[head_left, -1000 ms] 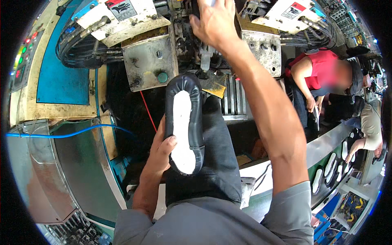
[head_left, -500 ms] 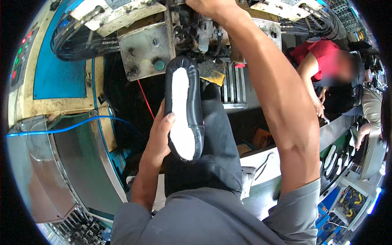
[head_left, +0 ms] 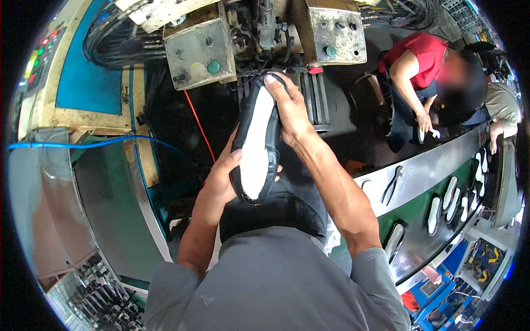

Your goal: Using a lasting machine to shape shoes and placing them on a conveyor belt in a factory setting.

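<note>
Black shoe (head_left: 258, 132) sits held up over the person's lap (head_left: 276, 216), left hand (head_left: 223, 171) wrapped round its near end, right hand (head_left: 290, 110) clasped on its far end. Its upper (head_left: 273, 157) is already folded round the bare white underside (head_left: 252, 174), like those on similar shoes (head_left: 434, 215) toward the green belt's (head_left: 415, 199) right edge; what's left I can't tell.

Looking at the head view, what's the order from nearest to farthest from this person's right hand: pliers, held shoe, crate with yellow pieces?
1. Shoe: gripped by the right hand.
2. Pliers: to the right, on the metal ledge.
3. Crate: far right, well beyond the pliers.
</note>
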`<state>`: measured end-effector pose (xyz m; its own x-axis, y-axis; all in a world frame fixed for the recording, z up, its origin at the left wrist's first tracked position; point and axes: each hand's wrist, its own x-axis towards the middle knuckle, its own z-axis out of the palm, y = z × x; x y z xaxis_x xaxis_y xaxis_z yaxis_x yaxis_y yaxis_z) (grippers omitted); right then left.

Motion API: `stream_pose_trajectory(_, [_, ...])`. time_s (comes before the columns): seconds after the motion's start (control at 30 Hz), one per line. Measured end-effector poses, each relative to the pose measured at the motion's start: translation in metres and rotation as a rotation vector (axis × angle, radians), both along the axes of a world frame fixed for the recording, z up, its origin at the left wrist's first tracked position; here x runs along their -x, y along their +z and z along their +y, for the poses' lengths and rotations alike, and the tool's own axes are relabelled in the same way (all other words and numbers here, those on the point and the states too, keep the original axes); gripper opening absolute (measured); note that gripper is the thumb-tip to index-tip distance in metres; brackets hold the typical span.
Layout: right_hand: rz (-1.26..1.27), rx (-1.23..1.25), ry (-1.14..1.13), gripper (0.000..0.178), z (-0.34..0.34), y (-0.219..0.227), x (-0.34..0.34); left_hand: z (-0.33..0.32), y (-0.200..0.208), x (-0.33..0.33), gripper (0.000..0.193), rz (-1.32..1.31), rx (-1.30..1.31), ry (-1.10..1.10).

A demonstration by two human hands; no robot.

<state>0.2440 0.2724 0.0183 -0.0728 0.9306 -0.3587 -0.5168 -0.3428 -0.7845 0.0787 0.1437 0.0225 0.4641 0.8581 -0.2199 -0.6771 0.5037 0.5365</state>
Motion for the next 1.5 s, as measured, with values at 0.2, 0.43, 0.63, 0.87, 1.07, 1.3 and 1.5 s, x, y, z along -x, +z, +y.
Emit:
stream_pose_trajectory(0.2, [-0.338,0.025,0.296,0.063,-0.036,-0.023,-0.001,-0.063,-0.037,0.032,0.079,0.024,0.2,0.244])
stream_pose_trajectory(0.43, [-0.22,0.143,0.287,0.058,-0.131,-0.062,-0.104,-0.14,-0.11,0.229,0.058,0.807,0.395,0.848])
stream_pose_trajectory(0.63, [-0.175,0.178,0.196,0.048,-0.187,-0.085,-0.143,-0.143,-0.101,0.472,0.076,1.95,0.108,0.721])
stream_pose_trajectory(0.87, [-0.552,0.147,-0.186,0.043,-0.277,-0.122,-0.226,-0.034,-0.17,0.379,0.046,0.935,0.074,0.498])
stream_pose_trajectory(1.07, [-1.509,0.789,-0.571,0.035,-0.498,-0.173,-0.398,0.018,-0.153,0.092,0.049,0.69,-0.037,0.141])
stream_pose_trajectory(1.3, [-1.649,1.171,-0.435,0.093,-0.694,-0.186,-0.53,0.018,-0.109,-0.028,0.043,0.907,-0.2,-0.054])
stream_pose_trajectory(1.5, [-1.398,1.153,-0.132,0.119,-0.591,-0.186,-0.54,0.003,-0.068,-0.042,0.041,1.055,-0.239,-0.087])
